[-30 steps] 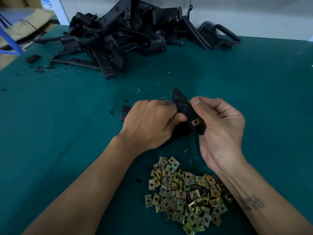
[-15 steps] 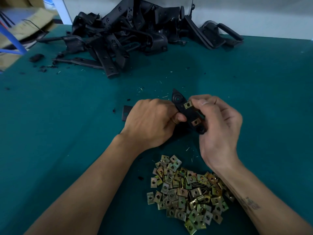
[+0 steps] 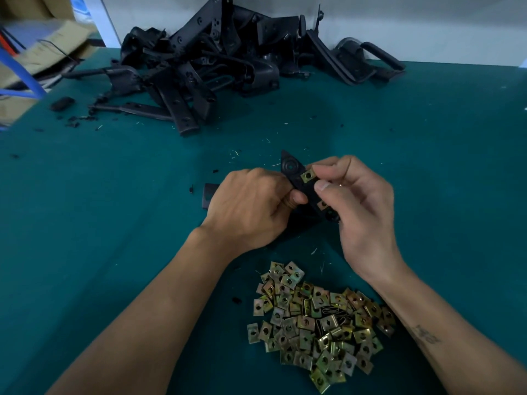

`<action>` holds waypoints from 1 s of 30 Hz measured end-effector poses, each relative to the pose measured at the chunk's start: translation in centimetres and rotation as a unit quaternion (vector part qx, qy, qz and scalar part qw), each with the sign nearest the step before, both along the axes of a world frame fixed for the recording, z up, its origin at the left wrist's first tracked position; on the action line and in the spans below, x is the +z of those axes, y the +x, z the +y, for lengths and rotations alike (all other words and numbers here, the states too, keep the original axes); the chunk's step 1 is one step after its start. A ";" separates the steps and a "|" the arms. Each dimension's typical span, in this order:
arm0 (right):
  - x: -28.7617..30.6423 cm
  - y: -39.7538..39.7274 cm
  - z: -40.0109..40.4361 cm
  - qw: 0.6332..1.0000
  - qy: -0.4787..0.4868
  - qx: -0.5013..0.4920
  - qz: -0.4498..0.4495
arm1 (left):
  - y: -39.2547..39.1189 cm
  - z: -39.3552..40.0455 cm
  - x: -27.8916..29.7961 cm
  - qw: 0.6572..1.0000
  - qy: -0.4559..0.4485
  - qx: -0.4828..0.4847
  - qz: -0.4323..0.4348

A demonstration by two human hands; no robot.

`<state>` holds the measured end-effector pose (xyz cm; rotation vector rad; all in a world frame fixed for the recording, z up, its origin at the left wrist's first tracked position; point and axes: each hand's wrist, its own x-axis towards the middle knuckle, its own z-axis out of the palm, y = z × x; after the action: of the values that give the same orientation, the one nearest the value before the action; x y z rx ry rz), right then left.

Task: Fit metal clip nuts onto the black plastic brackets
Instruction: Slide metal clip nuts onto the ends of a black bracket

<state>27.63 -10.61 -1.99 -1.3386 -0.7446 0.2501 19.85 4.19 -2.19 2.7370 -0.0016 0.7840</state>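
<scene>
Left hand curls round the lower part of a black bracket, gripping it above the middle of the green desk. Right hand pinches a brass clip nut seated on the bracket's edge. Loose clip nuts lie heaped near the desk's front edge; more black brackets pile along its far edge.

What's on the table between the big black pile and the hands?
Only bare green table with tiny scattered shavings lies between the bracket pile and the hands, in the head view.
</scene>
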 end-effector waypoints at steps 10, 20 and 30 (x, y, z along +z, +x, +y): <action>0.3 0.1 -0.3 0.998 -0.018 0.068 0.001 | 0.1 0.2 -0.1 1.000 -0.002 0.029 -0.008; 3.7 -2.1 -3.4 0.995 -0.042 -0.087 -0.025 | 1.5 -7.5 6.4 0.864 -0.467 0.068 -0.179; 4.3 -9.3 -27.7 0.905 0.049 -0.405 0.120 | -1.6 -33.8 6.1 0.866 -0.436 -0.196 0.144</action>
<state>18.29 -38.28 2.34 -1.3811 0.0457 -0.2848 18.30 -29.64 3.86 1.8564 -0.1100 0.1635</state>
